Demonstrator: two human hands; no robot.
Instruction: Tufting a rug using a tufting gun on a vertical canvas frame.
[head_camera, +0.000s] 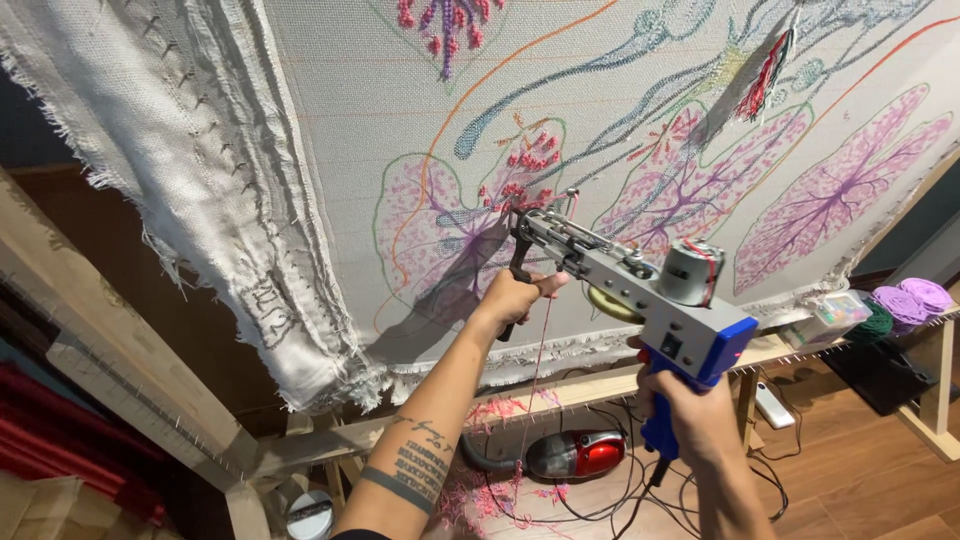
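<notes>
A grey and blue tufting gun (640, 290) points its needle at a white cloth (330, 130) stretched on a wooden frame (90, 330). My left hand (512, 297) grips the gun's black front handle. My right hand (690, 412) holds the blue rear grip. The needle tip touches a pink leaf shape (440, 220) with red tufted spots. A thin pink yarn (540, 350) runs down from the gun. Purple and pink leaf outlines (830, 190) cover the cloth to the right.
A red and grey hand vacuum (575, 455) lies on the wooden floor among black cables and pink yarn scraps. Purple and green yarn skeins (905, 303) and a clear box (835, 315) rest on the frame's lower right rail. A white power strip (775, 405) lies below.
</notes>
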